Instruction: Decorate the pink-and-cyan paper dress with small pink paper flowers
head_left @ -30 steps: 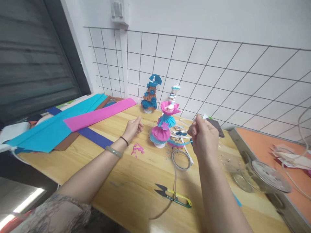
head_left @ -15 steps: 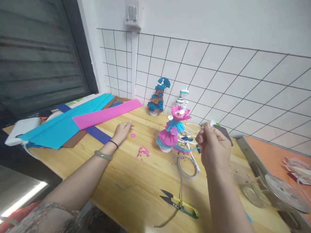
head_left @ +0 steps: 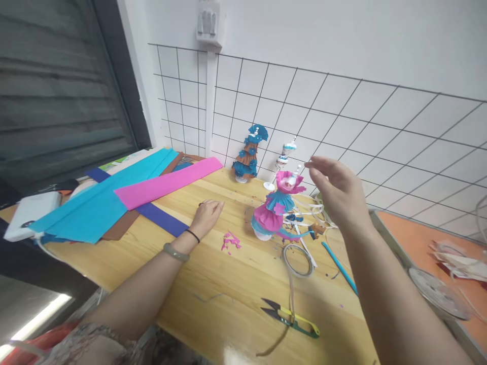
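My right hand [head_left: 338, 190] is raised to the right of a tiered ornament [head_left: 272, 215] of pink and blue crepe paper. Its thumb and fingers are spread, with nothing visible between them. White beads stick up from the ornament's pink top, and a pink paper flower is on its blue tier. My left hand [head_left: 207, 218] rests on the wooden table with curled fingers; whatever it may hold is hidden. Beside it lie pink paper scraps [head_left: 231, 241]. A roll of tape [head_left: 299, 261] and yellow-green thread snips [head_left: 291, 318] lie nearer me.
Blue crepe paper [head_left: 95, 203], a pink strip [head_left: 171, 182] and a dark blue strip [head_left: 163, 219] are piled at left. A blue-brown ornament [head_left: 247, 157] and a slim white one [head_left: 282, 161] stand at the back. A clear round lid or spool [head_left: 437, 293] sits at right.
My right hand has opened from a pinch and moved up and away. My left hand has shifted right, and the loose pink flower by its fingers is out of sight.
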A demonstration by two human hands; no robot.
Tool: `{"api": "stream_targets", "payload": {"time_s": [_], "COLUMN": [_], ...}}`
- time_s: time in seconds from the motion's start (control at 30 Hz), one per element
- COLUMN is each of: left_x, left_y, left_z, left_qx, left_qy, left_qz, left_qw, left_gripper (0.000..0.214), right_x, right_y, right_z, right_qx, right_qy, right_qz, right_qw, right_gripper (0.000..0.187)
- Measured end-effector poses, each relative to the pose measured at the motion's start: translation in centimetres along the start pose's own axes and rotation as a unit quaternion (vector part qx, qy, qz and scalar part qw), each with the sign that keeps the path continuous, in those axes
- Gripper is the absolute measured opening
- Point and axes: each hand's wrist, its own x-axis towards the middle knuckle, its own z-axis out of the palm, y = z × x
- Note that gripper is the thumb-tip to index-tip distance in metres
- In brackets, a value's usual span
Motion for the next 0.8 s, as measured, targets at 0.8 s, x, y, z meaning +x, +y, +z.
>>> {"api": "stream_targets", "payload": {"time_s": [0.8], "left_x": [-0.1], "left_y": [-0.4], "left_z": [0.7], "left_qx": [-0.056], "left_qy": [-0.021], "left_qz": [-0.027], "left_qw": [0.998], "left_gripper": [0.041], "right_x": [1.3], "right_y": [-1.0], "right_z": [0.2], "right_qx": [-0.083], "right_qy": [-0.015], "right_qz": [0.047], "right_qw": [0.995], "right_gripper": [0.022]}}
